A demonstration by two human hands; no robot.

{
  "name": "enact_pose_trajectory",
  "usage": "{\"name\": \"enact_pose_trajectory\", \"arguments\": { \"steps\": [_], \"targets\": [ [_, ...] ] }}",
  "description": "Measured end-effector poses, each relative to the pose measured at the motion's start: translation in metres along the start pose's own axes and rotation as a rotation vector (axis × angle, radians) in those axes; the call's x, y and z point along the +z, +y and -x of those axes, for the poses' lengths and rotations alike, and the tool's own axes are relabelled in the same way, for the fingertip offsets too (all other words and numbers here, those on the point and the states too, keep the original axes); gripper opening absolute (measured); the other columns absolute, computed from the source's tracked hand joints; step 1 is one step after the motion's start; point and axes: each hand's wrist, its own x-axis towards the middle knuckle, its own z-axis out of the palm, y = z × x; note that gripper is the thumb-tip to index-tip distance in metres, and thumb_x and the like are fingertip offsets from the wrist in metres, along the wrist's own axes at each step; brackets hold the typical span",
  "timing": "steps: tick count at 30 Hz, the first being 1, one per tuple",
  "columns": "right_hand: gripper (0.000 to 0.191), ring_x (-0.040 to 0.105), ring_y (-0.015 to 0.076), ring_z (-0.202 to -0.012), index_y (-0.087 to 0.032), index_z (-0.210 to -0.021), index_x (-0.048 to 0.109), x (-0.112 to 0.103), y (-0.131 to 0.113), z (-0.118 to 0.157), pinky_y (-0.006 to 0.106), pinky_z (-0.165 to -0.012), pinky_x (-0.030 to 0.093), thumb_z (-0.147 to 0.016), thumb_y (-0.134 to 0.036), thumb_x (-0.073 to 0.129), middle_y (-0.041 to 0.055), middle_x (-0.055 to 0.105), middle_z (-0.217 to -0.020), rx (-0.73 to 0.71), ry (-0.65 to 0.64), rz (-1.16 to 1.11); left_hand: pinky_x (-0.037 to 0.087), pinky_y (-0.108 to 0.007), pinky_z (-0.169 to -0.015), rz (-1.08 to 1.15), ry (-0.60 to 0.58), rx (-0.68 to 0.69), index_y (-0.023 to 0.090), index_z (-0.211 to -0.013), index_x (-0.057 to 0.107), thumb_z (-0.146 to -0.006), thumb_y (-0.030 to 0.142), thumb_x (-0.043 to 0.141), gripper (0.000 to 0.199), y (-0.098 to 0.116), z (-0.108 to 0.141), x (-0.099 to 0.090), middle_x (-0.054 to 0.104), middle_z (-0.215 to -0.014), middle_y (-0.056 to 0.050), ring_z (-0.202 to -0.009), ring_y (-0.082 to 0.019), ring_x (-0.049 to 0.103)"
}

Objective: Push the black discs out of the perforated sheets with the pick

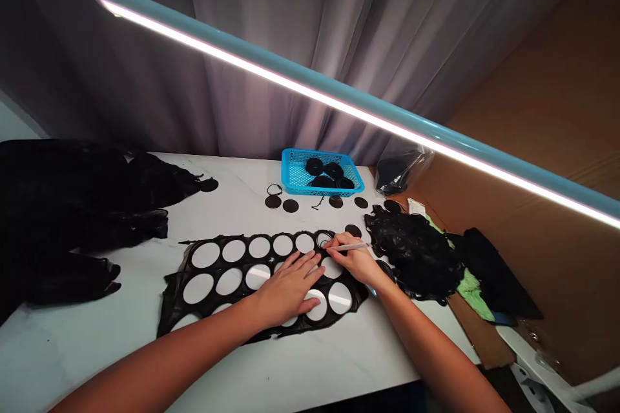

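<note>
There are two hands, a left hand (285, 288) and a right hand (353, 261). The right hand has one thin white stick (346, 246). One table (72, 352) holds one black sheet (245, 264) with more than ten round holes. One blue basket (295, 168) has four black bunches (322, 181) in it. Seven small black circles (290, 206) and one thin black ring (274, 184) lie on the table. There are two big black heaps, one on the left (72, 206) and one on the right (411, 251). There is one green cloth (472, 290), one plastic bag (400, 168) and one long light (339, 100).
</note>
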Motion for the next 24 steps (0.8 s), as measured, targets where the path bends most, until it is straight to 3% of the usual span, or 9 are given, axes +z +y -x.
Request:
{"name": "enact_pose_trajectory", "arguments": {
  "steps": [6, 9, 13, 16, 19, 22, 24],
  "targets": [
    [0.018, 0.060, 0.0216, -0.094, -0.021, -0.072, 0.056, 0.005, -0.001, 0.002, 0.039, -0.089, 0.036, -0.090, -0.022, 0.057, 0.0031, 0.071, -0.095, -0.062, 0.011, 0.149, 0.024, -0.047, -0.116, 0.014, 0.015, -0.012, 0.019, -0.139, 0.043, -0.089, 0.038, 0.062, 0.056, 0.001, 0.001, 0.001, 0.039, -0.152, -0.013, -0.143, -0.027, 0.030],
    [0.010, 0.058, 0.0233, -0.101, -0.022, -0.087, 0.061, 0.014, -0.007, 0.010, 0.044, -0.093, 0.029, -0.092, -0.018, 0.053, 0.0045, 0.071, -0.097, -0.137, 0.026, 0.347, 0.024, -0.047, -0.117, 0.023, 0.024, -0.012, 0.020, -0.138, 0.043, -0.089, 0.037, 0.062, 0.055, 0.002, 0.001, -0.001, 0.039, -0.151, -0.013, -0.143, -0.027, 0.030],
    [0.018, 0.052, 0.0242, -0.112, -0.022, -0.099, 0.060, 0.020, -0.008, 0.012, 0.046, -0.098, 0.022, -0.094, -0.012, 0.047, 0.0053, 0.071, -0.098, -0.240, 0.063, 0.536, 0.025, -0.048, -0.116, 0.022, 0.000, -0.012, 0.018, -0.138, 0.045, -0.087, 0.035, 0.066, 0.058, 0.003, 0.000, -0.004, 0.042, -0.149, -0.014, -0.142, -0.029, 0.032],
    [0.015, 0.049, 0.0261, -0.115, -0.022, -0.092, 0.060, -0.002, 0.010, -0.008, 0.047, -0.096, 0.021, -0.091, -0.013, 0.048, 0.0060, 0.070, -0.095, -0.178, 0.230, 0.616, 0.026, -0.050, -0.116, 0.018, -0.028, -0.012, 0.017, -0.138, 0.045, -0.087, 0.034, 0.067, 0.059, 0.003, 0.000, -0.005, 0.041, -0.150, -0.014, -0.142, -0.029, 0.031],
    [0.014, 0.049, 0.0293, -0.108, -0.020, -0.080, 0.060, -0.042, 0.034, -0.038, 0.048, -0.092, 0.023, -0.088, -0.017, 0.049, 0.0096, 0.068, -0.092, 0.057, 0.556, 0.638, 0.027, -0.050, -0.116, 0.022, -0.035, -0.013, 0.017, -0.140, 0.044, -0.086, 0.032, 0.067, 0.060, 0.002, 0.000, -0.007, 0.040, -0.151, -0.014, -0.143, -0.029, 0.031],
    [0.015, 0.049, 0.0313, -0.103, -0.019, -0.074, 0.059, -0.064, 0.040, -0.057, 0.047, -0.089, 0.027, -0.085, -0.022, 0.050, 0.0107, 0.066, -0.086, 0.192, 0.570, 0.547, 0.028, -0.050, -0.115, 0.023, -0.038, -0.001, 0.017, -0.140, 0.043, -0.086, 0.034, 0.069, 0.063, 0.002, 0.001, -0.011, 0.039, -0.151, -0.015, -0.142, -0.029, 0.031],
    [0.017, 0.053, 0.0290, -0.097, -0.019, -0.070, 0.059, -0.057, 0.032, -0.058, 0.043, -0.085, 0.032, -0.084, -0.026, 0.053, 0.0083, 0.067, -0.082, 0.179, 0.474, 0.490, 0.028, -0.050, -0.115, -0.012, -0.035, -0.011, 0.015, -0.139, 0.044, -0.084, 0.035, 0.070, 0.064, 0.002, 0.005, -0.015, 0.038, -0.151, -0.017, -0.142, -0.030, 0.032]
  ]
}}
